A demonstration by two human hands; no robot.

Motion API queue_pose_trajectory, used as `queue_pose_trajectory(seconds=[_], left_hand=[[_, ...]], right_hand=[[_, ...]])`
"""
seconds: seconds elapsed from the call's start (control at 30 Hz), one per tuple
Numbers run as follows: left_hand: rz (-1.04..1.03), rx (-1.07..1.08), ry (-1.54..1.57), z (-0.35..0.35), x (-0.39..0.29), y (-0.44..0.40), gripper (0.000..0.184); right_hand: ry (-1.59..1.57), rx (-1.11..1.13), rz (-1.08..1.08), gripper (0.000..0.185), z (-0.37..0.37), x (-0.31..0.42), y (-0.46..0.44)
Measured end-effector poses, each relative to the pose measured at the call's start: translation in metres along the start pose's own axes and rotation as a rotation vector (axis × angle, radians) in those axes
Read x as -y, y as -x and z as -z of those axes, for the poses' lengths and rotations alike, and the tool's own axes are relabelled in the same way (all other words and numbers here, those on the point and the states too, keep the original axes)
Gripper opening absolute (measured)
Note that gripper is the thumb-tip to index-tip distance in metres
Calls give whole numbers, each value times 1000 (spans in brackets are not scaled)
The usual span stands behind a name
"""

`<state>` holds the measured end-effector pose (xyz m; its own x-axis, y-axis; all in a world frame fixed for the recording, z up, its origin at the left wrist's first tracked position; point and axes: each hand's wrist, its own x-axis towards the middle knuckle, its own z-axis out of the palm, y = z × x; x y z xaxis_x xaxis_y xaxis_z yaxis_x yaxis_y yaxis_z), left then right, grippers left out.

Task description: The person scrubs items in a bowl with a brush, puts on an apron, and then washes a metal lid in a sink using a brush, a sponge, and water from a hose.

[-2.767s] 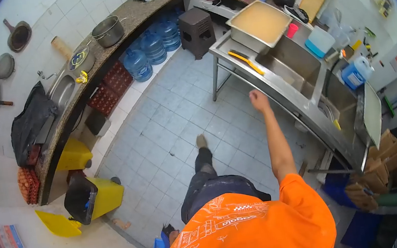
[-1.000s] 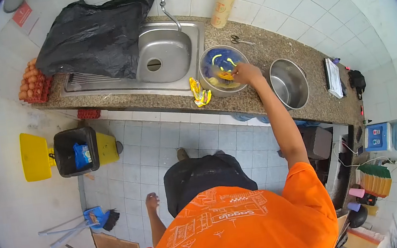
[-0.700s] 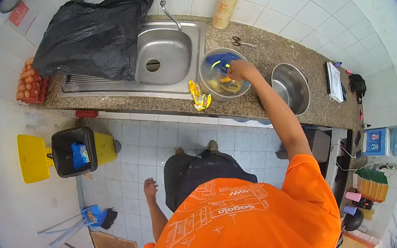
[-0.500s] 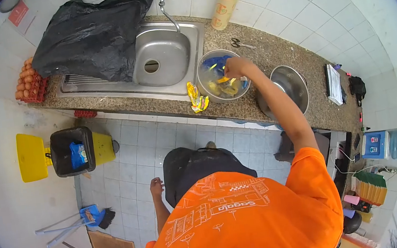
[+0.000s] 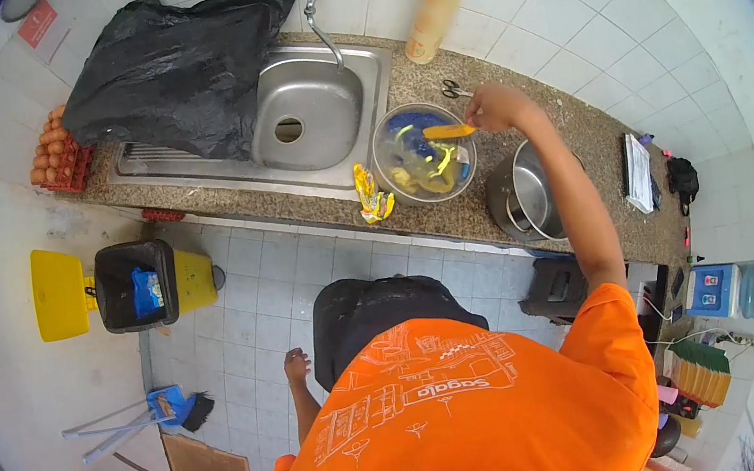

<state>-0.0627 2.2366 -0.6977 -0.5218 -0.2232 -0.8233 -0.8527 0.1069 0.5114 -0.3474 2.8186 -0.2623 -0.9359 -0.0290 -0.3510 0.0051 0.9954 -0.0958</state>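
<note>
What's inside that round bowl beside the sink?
The bowl holds something blue, bright yellow strips and duller yellowish pieces. The right hand holds an orange item over part of them; whatever lies underneath is hidden.

Wall tiles: bright, evenly lit, bowed by wide-angle distortion toward the right
Floor: cool, diffuse light
Yellow bin: inside sunk in deep shadow
Sink: soft sheen on steel
Pot: pale reflections within
Right hand and orange tool: slightly soft outlines
Roll: print too faint to read
Corners: black vignette, bluish fringe
</note>
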Motion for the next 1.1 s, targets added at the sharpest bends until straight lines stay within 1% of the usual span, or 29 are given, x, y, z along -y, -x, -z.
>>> queue_pose_trajectory(seconds=[0.03, 0.1, 0.13, 0.17, 0.2, 0.23, 0.37, 0.43, 0.53, 0.67, 0.7, 0.73, 0.77, 0.87, 0.93, 0.97, 1.03, 1.07, 1.1], left_hand=[[-3, 12, 37, 0, -1, -5, 26], [0, 20, 79, -6, -6, -3, 26], [-11, -2, 33, -9, -15, 3, 27], [-23, -22, -17, -10, -25, 10, 27], [-23, -24, -19, -11, -24, 10, 27], [-42, -14, -24, -13, -25, 9, 27], [-51, -18, -79, -14, -27, 13, 26], [-53, -25, -79, -13, -27, 19, 27], [-51, -24, -62, -9, -16, 16, 29], [-25, -1, -24, -6, 5, 10, 31], [-27, 1, -23, -7, 2, 15, 31], [-39, -12, -72, -8, -1, 23, 32], [-50, -26, -120, -10, -5, 30, 32], [-71, -4, -71, -11, 2, 29, 31], [-57, -5, -51, -12, 9, 25, 31], [-44, -4, -40, -11, 12, 22, 30], [-33, -4, -10, -9, 22, 14, 30], [-22, 0, 14, -8, 25, 12, 29], [-25, -1, 14, -7, 25, 13, 29]], right_hand=[[4, 1, 2, 17, -6, 1, -1], [-20, 72, -65, 16, -23, 5, -4], [9, 68, 3, 21, -38, -2, -13], [6, 70, 5, 21, -52, -7, -22], [6, 91, -41, 21, -58, -5, -26], [6, 113, -89, 21, -62, -4, -29], [-11, 107, -110, 20, -67, 9, -34], [39, 186, -182, 19, -76, 7, -49], [15, 227, -192, 20, -89, 2, -62], [121, 168, -170, 20, -96, 8, -59], [130, 108, -90, 19, -97, 9, -54], [140, 47, -10, 19, -96, 11, -50], [143, 44, -8, 19, -93, 11, -45], [105, 100, 59, 17, -67, 5, -27], [97, 45, 224, 19, -48, -3, -17], [100, 43, 229, 19, -37, -4, -13], [-89, 226, 65, 20, 0, 3, 1], [-105, 219, 20, 17, 18, 12, 11], [-106, 217, 20, 17, 21, 11, 11]])
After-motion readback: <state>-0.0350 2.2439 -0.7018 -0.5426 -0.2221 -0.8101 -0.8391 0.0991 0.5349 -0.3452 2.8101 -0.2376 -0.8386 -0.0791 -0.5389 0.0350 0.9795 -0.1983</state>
